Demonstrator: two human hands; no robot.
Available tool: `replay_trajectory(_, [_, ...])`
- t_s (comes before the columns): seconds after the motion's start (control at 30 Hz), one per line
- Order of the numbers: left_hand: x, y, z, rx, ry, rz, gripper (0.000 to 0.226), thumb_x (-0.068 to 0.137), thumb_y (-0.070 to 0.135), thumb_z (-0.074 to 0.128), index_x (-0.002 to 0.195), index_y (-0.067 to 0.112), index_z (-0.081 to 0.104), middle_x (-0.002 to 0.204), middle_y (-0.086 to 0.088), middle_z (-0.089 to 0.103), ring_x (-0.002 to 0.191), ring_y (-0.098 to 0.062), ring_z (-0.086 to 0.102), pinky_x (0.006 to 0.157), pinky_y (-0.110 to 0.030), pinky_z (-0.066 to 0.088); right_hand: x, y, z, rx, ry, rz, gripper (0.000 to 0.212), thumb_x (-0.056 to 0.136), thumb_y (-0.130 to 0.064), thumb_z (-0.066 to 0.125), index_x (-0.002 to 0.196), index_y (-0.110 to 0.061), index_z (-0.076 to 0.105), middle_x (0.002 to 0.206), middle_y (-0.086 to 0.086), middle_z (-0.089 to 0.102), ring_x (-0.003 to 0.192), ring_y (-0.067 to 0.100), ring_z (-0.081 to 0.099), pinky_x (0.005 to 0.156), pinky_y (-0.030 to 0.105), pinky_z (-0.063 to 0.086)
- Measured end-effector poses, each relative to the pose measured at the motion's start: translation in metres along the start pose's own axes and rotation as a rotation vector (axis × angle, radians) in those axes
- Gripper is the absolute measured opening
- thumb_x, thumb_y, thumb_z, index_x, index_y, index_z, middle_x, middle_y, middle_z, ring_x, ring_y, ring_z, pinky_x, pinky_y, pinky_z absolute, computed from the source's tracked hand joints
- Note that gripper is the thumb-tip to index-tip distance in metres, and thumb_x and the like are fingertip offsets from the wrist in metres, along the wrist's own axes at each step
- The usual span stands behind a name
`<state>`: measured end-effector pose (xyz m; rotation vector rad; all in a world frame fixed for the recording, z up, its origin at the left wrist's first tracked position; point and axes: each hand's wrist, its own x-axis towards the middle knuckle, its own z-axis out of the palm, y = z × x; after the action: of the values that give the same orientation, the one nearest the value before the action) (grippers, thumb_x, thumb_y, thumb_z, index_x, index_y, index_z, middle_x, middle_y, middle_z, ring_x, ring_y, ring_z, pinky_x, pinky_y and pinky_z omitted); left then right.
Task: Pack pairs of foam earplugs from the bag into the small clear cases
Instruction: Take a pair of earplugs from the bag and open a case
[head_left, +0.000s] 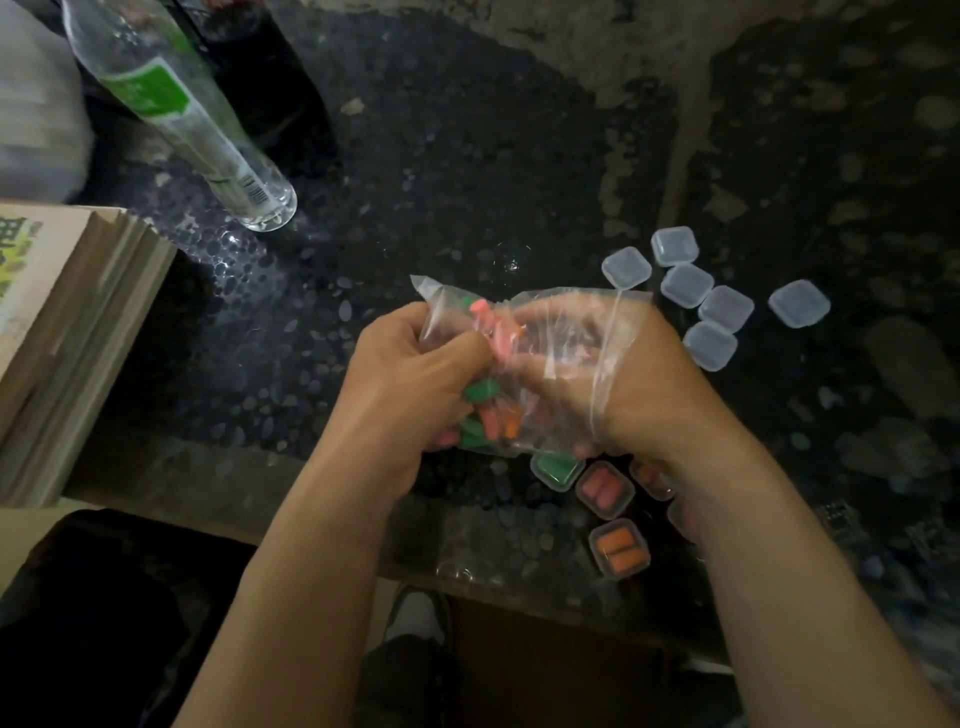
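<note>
Over a dark pebbled table, my left hand grips the bag steady while my right hand digs inside for earplugs, its catch impossible to tell, with empty cases at 2 o'clock and filled cases at 5.

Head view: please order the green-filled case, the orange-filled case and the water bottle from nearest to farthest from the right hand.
1. Green-filled case: just below the right hand, by its wrist.
2. Orange-filled case: lower, toward the person.
3. Water bottle: far away, at the upper left.
</note>
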<state>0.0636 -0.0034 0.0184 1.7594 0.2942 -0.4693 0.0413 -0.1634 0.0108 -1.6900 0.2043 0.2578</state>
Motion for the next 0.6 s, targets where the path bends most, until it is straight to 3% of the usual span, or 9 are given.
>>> replay_trajectory(0.13, [-0.002,0.002,0.0,-0.012,-0.028,0.023,0.012,0.085,0.008,0.068,0.094,0.0,0.066,0.077,-0.013,0.066,0.063,-0.028,0.058,0.065,-0.045,0.045,0.001,0.002,0.002,0.04,0.016,0.016,0.017,0.08,-0.024,0.087,0.094,-0.024,0.078,0.086,-0.002,0.079,0.074,0.011,0.076,0.058,0.023,0.058])
replay_trajectory(0.23, [-0.001,0.0,-0.001,-0.023,-0.041,0.04,0.011,0.081,0.011,0.075,0.091,0.011,0.073,0.087,-0.026,0.071,0.071,-0.048,0.064,0.067,-0.062,0.053,0.0,0.001,0.002,0.046,-0.006,0.02,0.014,0.081,-0.022,0.085,0.093,-0.022,0.077,0.083,-0.002,0.078,0.072,0.01,0.076,0.054,0.022,0.058])
replay_trajectory(0.33, [-0.001,0.0,-0.001,-0.068,-0.052,0.041,0.011,0.081,0.003,0.071,0.084,0.013,0.072,0.077,-0.018,0.072,0.076,-0.057,0.067,0.068,-0.077,0.049,0.001,0.003,0.002,0.051,-0.038,0.01,0.012,0.082,-0.015,0.083,0.091,-0.017,0.075,0.071,-0.001,0.075,0.059,0.013,0.072,0.048,0.025,0.055])
replay_trajectory(0.47, [0.0,-0.001,-0.003,-0.141,-0.128,0.013,0.019,0.085,-0.011,0.06,0.081,0.006,0.067,0.071,-0.006,0.071,0.066,-0.026,0.073,0.066,-0.048,0.062,0.004,0.008,0.001,0.026,-0.025,0.019,0.014,0.08,-0.014,0.085,0.09,-0.02,0.076,0.084,-0.001,0.078,0.075,0.013,0.076,0.061,0.033,0.062])
replay_trajectory(0.6, [-0.001,-0.001,-0.002,-0.157,-0.152,0.035,0.019,0.086,-0.013,0.06,0.082,0.004,0.068,0.07,-0.006,0.072,0.065,-0.023,0.073,0.059,-0.039,0.062,0.004,0.01,-0.001,-0.012,0.007,0.017,0.017,0.077,-0.021,0.088,0.074,-0.027,0.072,0.079,0.0,0.076,0.073,0.016,0.075,0.059,0.032,0.057])
